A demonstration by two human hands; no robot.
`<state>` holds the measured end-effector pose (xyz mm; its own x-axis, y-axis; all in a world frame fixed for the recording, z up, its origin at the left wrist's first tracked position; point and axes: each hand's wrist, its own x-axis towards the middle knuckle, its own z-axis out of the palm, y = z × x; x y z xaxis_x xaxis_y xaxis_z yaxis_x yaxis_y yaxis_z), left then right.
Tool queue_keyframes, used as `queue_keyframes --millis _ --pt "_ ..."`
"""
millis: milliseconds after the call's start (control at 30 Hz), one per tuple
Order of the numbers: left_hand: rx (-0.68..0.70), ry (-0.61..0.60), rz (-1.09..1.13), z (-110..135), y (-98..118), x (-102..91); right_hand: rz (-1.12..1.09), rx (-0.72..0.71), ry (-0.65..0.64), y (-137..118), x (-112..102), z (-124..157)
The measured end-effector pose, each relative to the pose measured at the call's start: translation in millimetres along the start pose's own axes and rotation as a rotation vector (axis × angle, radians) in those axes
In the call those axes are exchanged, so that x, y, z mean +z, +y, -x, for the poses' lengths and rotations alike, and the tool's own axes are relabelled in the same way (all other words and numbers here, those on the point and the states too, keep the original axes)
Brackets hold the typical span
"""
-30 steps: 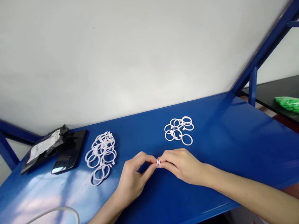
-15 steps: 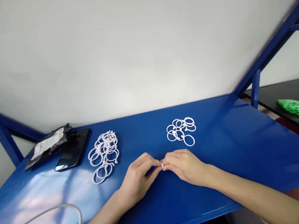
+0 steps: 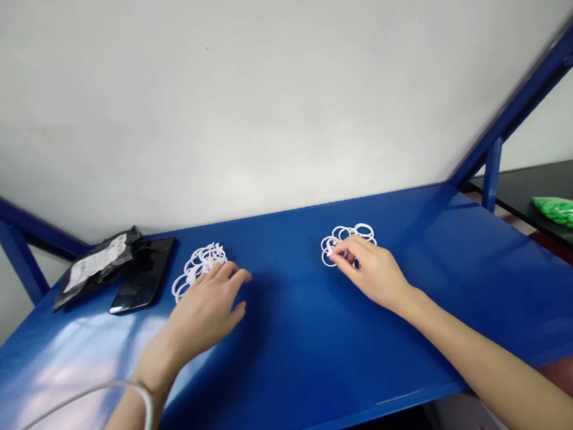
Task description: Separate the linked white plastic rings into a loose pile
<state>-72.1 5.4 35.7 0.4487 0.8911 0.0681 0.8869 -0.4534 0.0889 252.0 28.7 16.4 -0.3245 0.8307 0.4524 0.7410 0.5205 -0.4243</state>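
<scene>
My left hand (image 3: pixel 207 309) is open, fingers spread, palm down over the near part of a pile of white plastic rings (image 3: pixel 191 275) with small tabs, much like curtain rings. It hides the pile's nearer part, and whether it touches the rings I cannot tell. At the smaller group of the same rings (image 3: pixel 364 231) on the right, my right hand (image 3: pixel 369 268) has thumb and forefinger pinched together. A bit of white (image 3: pixel 330 251) shows at its fingertips, apparently part of a ring. The hand covers the near side of this group.
A black plastic parcel with a white label (image 3: pixel 97 261) overlaps a dark phone-like slab (image 3: pixel 144 277) at the left. A white cable (image 3: pixel 101 386) loops across my left forearm. Blue frame bars (image 3: pixel 493 170) border the blue table (image 3: pixel 299 361). Green bagged items (image 3: pixel 572 217) lie far right.
My hands, earlier together around a small white piece mid-table, have separated. The left one opened and moved left over the larger pile. The right one went forward and right to the smaller group.
</scene>
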Motion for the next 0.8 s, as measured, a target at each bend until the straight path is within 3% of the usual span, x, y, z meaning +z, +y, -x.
queue_keyframes --millis 100,200,367,467,633,800 --pt "-0.109 -0.105 -0.054 10 -20 -7.9 0.132 0.128 0.008 11 -3 -5" --pt "-0.141 -0.164 -0.103 12 -24 -7.7 0.167 0.167 -0.011 13 0 -6" --pt "-0.143 -0.188 -0.053 9 -21 -7.4 0.098 0.082 -0.04 1 6 -1" --pt "-0.123 -0.133 0.046 5 -17 -10.9 0.03 -0.016 -0.047 -7 9 2" --pt "-0.012 0.078 0.349 0 12 -12.2 -0.078 -0.164 -0.081 -21 12 9" --pt "0.167 -0.009 0.656 0 58 -2.2 -0.208 -0.288 -0.287 -38 15 15"
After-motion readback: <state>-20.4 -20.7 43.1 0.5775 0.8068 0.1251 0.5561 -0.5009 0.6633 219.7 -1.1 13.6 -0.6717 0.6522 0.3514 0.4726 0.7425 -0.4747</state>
